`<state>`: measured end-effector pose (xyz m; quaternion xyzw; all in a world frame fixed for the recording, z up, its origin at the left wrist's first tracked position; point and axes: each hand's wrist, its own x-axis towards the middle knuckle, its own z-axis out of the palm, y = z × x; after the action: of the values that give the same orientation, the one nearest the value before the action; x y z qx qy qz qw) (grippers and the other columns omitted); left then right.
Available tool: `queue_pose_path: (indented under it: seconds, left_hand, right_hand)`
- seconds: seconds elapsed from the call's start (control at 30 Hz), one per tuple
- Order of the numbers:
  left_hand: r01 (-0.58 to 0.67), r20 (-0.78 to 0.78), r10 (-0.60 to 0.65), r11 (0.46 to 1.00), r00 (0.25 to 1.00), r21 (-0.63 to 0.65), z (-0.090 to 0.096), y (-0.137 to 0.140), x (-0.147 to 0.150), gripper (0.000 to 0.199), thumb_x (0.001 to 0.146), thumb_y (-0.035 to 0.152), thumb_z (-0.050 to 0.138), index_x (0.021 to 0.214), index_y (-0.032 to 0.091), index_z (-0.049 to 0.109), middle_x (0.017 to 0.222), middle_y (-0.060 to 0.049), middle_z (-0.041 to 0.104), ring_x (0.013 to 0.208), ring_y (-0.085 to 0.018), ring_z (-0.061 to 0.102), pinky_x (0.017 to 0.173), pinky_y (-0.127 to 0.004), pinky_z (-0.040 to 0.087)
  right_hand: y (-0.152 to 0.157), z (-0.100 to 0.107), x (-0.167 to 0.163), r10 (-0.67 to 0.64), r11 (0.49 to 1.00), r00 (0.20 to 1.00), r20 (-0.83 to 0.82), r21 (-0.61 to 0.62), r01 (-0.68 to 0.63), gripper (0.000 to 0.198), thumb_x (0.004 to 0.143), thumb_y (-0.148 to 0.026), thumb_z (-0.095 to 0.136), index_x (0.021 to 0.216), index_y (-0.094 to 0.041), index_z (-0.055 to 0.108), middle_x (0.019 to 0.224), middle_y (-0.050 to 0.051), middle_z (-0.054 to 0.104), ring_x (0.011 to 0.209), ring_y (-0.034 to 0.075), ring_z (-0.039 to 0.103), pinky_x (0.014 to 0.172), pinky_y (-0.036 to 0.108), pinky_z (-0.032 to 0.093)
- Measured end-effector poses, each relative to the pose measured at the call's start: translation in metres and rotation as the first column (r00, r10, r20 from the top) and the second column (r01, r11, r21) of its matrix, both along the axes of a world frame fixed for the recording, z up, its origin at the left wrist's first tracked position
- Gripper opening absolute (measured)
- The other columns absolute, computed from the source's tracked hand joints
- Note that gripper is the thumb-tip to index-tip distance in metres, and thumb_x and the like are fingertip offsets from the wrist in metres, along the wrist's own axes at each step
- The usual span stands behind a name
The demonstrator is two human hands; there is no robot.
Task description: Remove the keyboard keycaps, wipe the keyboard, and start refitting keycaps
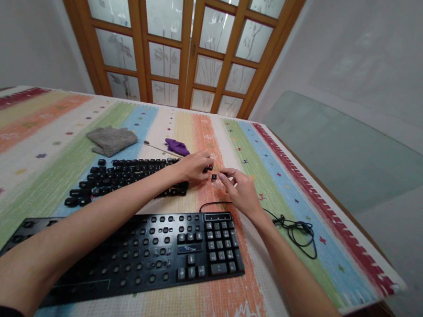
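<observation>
A black keyboard (129, 252) lies near the table's front edge. Its number pad still carries keycaps, while most of its main block shows bare switches. Beyond it, many loose black keycaps (125, 175) are laid out in rows. My left hand (194, 167) reaches past these rows, its fingers closed around a small black keycap (210, 168). Just right of those fingers is another keycap (214, 177). My right hand (242, 189) is beside it, thumb and fingertips pinched together; whatever they hold is too small to tell. My left forearm hides part of the keyboard and the rows.
A grey cloth (112, 140) and a purple cloth (177, 147) lie behind the keycaps, with a thin brush-like stick (157, 148) between them. The keyboard's coiled black cable (299, 231) rests on the right of the striped tablecloth (28, 163).
</observation>
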<state>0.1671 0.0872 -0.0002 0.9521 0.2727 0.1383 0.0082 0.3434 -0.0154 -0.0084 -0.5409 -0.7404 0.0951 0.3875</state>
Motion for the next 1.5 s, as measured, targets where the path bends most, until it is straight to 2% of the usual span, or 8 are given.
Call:
queue_pose_path:
  seconds: [0.17, 0.4, 0.6, 0.73, 0.93, 1.1, 1.37, 1.5]
  left_hand:
    - [0.134, 0.063, -0.132, 0.991, 0.989, -0.023, -0.001, -0.002, -0.001, 0.015, 0.086, 0.029, 0.063, 0.085, 0.014, 0.066, 0.084, -0.006, 0.059, 0.083, -0.019, 0.055, 0.074, -0.028, 0.042]
    - [0.154, 0.105, -0.149, 0.987, 0.983, -0.048, -0.006, 0.0, 0.002, 0.009, 0.086, 0.021, 0.061, 0.088, 0.014, 0.067, 0.085, -0.006, 0.06, 0.085, -0.019, 0.056, 0.075, -0.028, 0.042]
    - [0.122, 0.113, -0.118, 0.992, 0.987, -0.027, -0.009, 0.003, 0.004, 0.011, 0.086, 0.016, 0.056, 0.08, 0.012, 0.064, 0.08, -0.006, 0.059, 0.082, -0.019, 0.055, 0.074, -0.028, 0.042]
    - [0.133, 0.106, -0.13, 0.991, 0.986, -0.019, -0.011, 0.005, 0.008, 0.01, 0.084, 0.022, 0.061, 0.084, 0.012, 0.065, 0.081, -0.006, 0.059, 0.082, -0.02, 0.055, 0.073, -0.029, 0.042]
    - [0.153, 0.081, -0.152, 0.988, 0.985, -0.015, -0.016, 0.007, 0.012, 0.01, 0.085, 0.021, 0.06, 0.087, 0.014, 0.067, 0.081, -0.005, 0.058, 0.081, -0.019, 0.055, 0.073, -0.029, 0.042]
    - [0.165, 0.069, -0.164, 0.986, 0.984, -0.003, -0.018, 0.008, 0.009, 0.011, 0.085, 0.02, 0.059, 0.089, 0.014, 0.068, 0.084, -0.006, 0.06, 0.084, -0.019, 0.055, 0.074, -0.029, 0.042]
    - [0.12, 0.059, -0.122, 0.992, 0.991, 0.043, -0.016, 0.007, 0.011, 0.013, 0.09, 0.022, 0.057, 0.092, 0.014, 0.066, 0.089, -0.007, 0.061, 0.089, -0.02, 0.057, 0.077, -0.029, 0.045]
    - [0.042, 0.026, -0.045, 0.996, 0.999, 0.083, -0.013, 0.007, 0.01, 0.012, 0.088, 0.022, 0.059, 0.087, 0.012, 0.066, 0.091, -0.01, 0.061, 0.093, -0.024, 0.057, 0.078, -0.032, 0.046]
  right_hand:
    - [0.0, 0.001, -0.001, -0.016, 1.0, 0.998, -0.057, -0.004, 0.016, 0.026, 0.096, -0.037, 0.054, 0.101, -0.017, 0.069, 0.091, 0.007, 0.073, 0.066, 0.017, 0.065, 0.069, 0.029, 0.046]
    - [0.0, 0.001, -0.002, -0.013, 1.0, 0.998, -0.063, -0.01, 0.013, 0.027, 0.096, -0.037, 0.053, 0.102, -0.017, 0.07, 0.093, 0.008, 0.073, 0.066, 0.017, 0.066, 0.069, 0.029, 0.047]
    - [0.004, -0.005, 0.002, -0.095, 0.993, 0.995, 0.006, 0.075, 0.094, 0.026, 0.096, -0.036, 0.051, 0.096, -0.017, 0.069, 0.089, 0.008, 0.074, 0.069, 0.018, 0.066, 0.071, 0.03, 0.047]
    - [0.006, -0.005, 0.004, -0.103, 0.994, 0.994, -0.038, 0.019, 0.104, 0.026, 0.095, -0.036, 0.052, 0.096, -0.016, 0.069, 0.083, 0.006, 0.074, 0.058, 0.016, 0.064, 0.064, 0.028, 0.046]
    - [0.006, -0.005, 0.003, -0.085, 0.996, 0.994, -0.07, 0.026, 0.087, 0.027, 0.095, -0.038, 0.052, 0.097, -0.017, 0.07, 0.082, 0.005, 0.074, 0.059, 0.016, 0.066, 0.064, 0.028, 0.047]
    - [0.006, -0.008, 0.002, -0.096, 0.995, 0.995, -0.025, 0.036, 0.097, 0.025, 0.095, -0.034, 0.052, 0.097, -0.016, 0.07, 0.083, 0.006, 0.074, 0.062, 0.017, 0.066, 0.065, 0.028, 0.046]
    - [0.008, -0.013, 0.006, -0.234, 0.971, 0.966, 0.111, 0.076, 0.227, 0.024, 0.095, -0.032, 0.052, 0.098, -0.017, 0.07, 0.091, 0.008, 0.075, 0.066, 0.018, 0.065, 0.068, 0.029, 0.044]
    - [0.009, -0.01, 0.009, -0.305, 0.951, 0.948, 0.086, 0.087, 0.298, 0.025, 0.094, -0.034, 0.051, 0.093, -0.017, 0.069, 0.083, 0.007, 0.074, 0.063, 0.019, 0.064, 0.065, 0.029, 0.043]
